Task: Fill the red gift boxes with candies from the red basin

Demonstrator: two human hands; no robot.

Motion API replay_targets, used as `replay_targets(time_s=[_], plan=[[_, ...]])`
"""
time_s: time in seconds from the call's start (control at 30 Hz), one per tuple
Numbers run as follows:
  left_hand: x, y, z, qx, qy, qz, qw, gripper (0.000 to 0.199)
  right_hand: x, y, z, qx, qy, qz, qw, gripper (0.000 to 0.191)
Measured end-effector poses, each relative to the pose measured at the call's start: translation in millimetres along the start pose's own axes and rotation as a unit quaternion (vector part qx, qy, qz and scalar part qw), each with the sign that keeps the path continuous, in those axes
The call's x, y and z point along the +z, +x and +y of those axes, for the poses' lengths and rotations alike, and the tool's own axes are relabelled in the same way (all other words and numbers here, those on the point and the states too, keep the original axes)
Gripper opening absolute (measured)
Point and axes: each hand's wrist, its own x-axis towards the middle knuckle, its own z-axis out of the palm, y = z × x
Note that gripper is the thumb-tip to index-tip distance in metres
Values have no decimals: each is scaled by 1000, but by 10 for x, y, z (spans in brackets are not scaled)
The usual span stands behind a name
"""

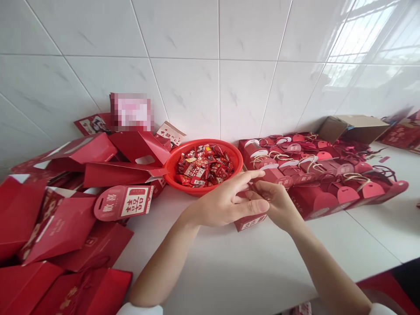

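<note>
Near box [251, 223] — bskt [171, 171] w/ sweets [205, 165] (wrapped)

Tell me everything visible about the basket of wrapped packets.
The round basket is bright orange-red and looks like plastic, with a thick rim and small holes in its inner side. It stands upright on the white table, near the tiled wall, and holds many small, shiny, mostly red packets. Red boxes crowd its left side; whether they touch it is unclear.
</note>
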Motion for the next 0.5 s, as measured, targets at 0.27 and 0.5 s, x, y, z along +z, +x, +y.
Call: replay_targets(time_s=[0.27, 0.5], plan=[[-207, -148, 203, 32, 42, 11, 999, 52, -636, -607, -154, 1, 2, 250, 968, 37], [-343, -203, 242, 33, 136, 61, 988, 44, -1621, -1113, -149, 90, -56, 514, 851, 33]])
